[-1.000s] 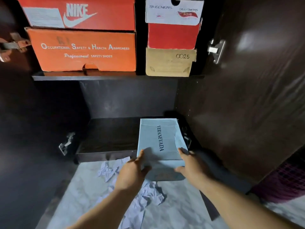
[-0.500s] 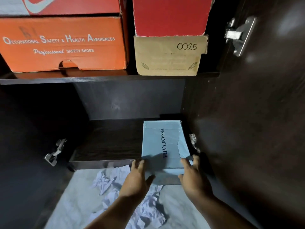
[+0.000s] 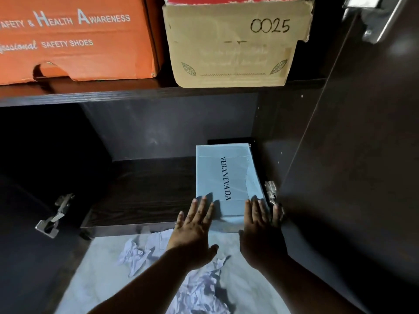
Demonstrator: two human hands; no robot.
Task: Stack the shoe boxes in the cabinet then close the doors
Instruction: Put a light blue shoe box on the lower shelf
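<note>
Resting on the bottom shelf point(image 3: 145, 191) at its right end, the pale blue shoe box point(image 3: 224, 177) sits lengthwise, its far end close to the cabinet's back. The left hand point(image 3: 195, 232) and right hand point(image 3: 260, 232) lie flat and open, fingertips on the lid's near end, gripping nothing. The box's near edge looks, though shadow hides it, slightly proud of the shelf front. If so, the right door point(image 3: 362, 177) could catch it, or the lower hinge point(image 3: 271, 192) snag its corner.
</note>
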